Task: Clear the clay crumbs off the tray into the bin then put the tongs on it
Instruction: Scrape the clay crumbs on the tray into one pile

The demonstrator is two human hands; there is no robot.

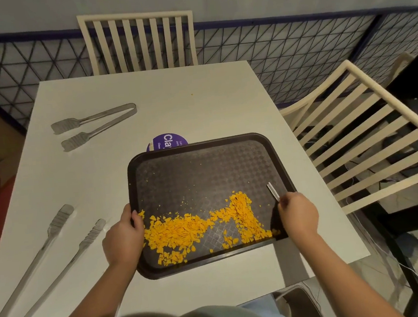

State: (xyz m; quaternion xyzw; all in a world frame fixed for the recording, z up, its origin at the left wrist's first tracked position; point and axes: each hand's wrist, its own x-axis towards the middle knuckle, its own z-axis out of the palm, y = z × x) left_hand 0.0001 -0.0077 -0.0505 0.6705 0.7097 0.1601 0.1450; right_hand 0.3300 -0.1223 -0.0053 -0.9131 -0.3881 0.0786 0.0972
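1. Where the black tray (204, 174) sat on the near right part of the white bench (145, 93), orange clay crumbs (184, 229) lay heaped along its near edge.
2. Long tongs (42, 271) lay to the left and short tongs (95, 126) farther back, both apart from the tray. A purple disc (166, 140) peeked from behind its far rim, and a grey bin (301, 305) stood below the bench's near edge.
3. Of the hands, the left hand (123, 238) curled round the tray's left rim, while the right hand (298, 213) pinched a thin white stick (273, 191) at the right rim.
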